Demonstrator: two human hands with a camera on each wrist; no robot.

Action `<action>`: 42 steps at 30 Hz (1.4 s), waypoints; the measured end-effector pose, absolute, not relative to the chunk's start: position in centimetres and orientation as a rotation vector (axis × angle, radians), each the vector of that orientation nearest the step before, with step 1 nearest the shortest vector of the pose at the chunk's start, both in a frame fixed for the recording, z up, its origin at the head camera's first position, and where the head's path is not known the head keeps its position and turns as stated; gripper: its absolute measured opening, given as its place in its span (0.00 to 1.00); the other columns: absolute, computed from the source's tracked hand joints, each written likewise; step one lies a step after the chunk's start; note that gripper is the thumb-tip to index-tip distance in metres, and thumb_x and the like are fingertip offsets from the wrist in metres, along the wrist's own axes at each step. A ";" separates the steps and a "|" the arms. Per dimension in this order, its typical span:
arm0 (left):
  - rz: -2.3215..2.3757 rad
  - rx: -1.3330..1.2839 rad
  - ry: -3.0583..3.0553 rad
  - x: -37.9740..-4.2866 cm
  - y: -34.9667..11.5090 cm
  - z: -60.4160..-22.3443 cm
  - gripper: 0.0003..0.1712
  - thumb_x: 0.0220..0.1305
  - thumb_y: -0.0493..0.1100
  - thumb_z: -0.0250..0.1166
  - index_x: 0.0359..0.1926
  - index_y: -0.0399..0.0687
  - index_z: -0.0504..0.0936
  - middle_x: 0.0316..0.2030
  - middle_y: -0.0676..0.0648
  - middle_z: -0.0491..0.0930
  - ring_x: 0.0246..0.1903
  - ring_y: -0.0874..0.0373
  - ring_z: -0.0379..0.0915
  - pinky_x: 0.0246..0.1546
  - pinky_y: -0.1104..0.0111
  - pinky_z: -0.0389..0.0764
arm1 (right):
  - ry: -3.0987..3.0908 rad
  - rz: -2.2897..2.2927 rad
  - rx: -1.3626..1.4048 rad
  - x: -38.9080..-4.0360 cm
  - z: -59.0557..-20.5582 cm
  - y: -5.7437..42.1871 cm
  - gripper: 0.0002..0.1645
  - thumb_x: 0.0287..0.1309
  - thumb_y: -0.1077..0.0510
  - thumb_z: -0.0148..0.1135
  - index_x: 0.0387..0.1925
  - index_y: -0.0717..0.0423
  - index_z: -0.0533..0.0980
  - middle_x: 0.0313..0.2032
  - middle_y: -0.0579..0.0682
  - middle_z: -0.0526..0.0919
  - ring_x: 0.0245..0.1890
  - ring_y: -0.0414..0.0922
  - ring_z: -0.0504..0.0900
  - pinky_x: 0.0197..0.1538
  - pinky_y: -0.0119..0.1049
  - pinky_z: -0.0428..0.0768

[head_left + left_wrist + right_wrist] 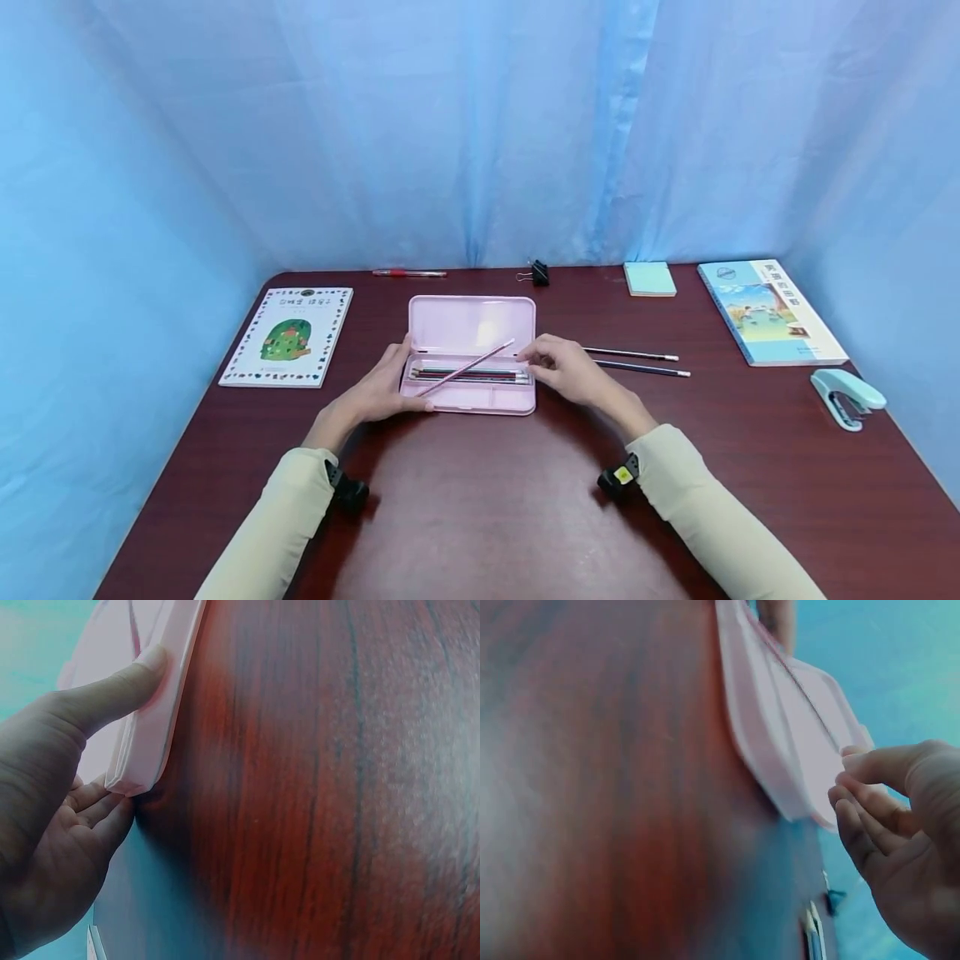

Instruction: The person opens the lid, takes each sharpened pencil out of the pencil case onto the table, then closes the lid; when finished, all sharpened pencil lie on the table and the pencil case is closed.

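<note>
A pink pencil case [472, 325] lies with its lid raised at the back. Several pencils [468, 376] lie in its long compartment, and a pink pencil [480, 361] rests slantwise across them. My left hand [384, 386] grips the left end of the case, thumb on the front rim and fingers round the back corner; the left wrist view shows this thumb [112, 694] on the rim. At the right end hovers my right hand [566, 367], fingers loosely bent close to the case. The right wrist view shows the fingertips [844, 784] with nothing visible between them.
Two dark pencils [641, 367] lie right of the case. Behind are a red pen [409, 273], a black binder clip [539, 273] and a notepad [649, 279]. A white booklet [300, 337] lies left; a book [772, 312] and a stapler [847, 396] lie right.
</note>
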State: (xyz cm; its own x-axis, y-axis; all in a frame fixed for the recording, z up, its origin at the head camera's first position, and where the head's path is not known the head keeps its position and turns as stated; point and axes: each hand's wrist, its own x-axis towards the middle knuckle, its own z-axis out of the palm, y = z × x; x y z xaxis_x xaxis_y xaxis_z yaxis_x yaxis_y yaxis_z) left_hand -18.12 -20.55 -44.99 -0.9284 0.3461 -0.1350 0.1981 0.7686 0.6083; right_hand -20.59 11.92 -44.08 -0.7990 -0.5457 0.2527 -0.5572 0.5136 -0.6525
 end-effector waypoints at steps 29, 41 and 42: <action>0.894 0.485 2.736 -18.3 -20.1 -44.9 0.69 0.42 0.60 0.73 0.72 0.45 0.36 0.63 0.42 0.53 0.60 0.52 0.54 0.61 0.57 0.58 | -2.695 0.978 0.919 -21.6 -43.8 12.9 0.04 0.53 0.62 0.64 0.33 0.52 0.82 0.31 0.45 0.78 0.33 0.41 0.76 0.39 0.38 0.74; 0.891 0.483 2.768 -18.0 -20.6 -44.9 0.70 0.41 0.61 0.73 0.72 0.41 0.36 0.64 0.41 0.53 0.63 0.52 0.51 0.62 0.57 0.56 | -2.869 0.892 0.558 -17.7 -44.9 26.4 0.06 0.57 0.57 0.62 0.36 0.47 0.82 0.31 0.40 0.79 0.31 0.39 0.72 0.37 0.38 0.71; 0.894 0.480 2.768 -18.0 -20.6 -44.9 0.70 0.41 0.62 0.73 0.72 0.41 0.36 0.64 0.41 0.53 0.63 0.52 0.51 0.62 0.57 0.56 | -2.887 0.879 0.528 -17.4 -45.1 27.2 0.06 0.57 0.57 0.62 0.36 0.47 0.82 0.31 0.41 0.79 0.31 0.40 0.72 0.37 0.39 0.70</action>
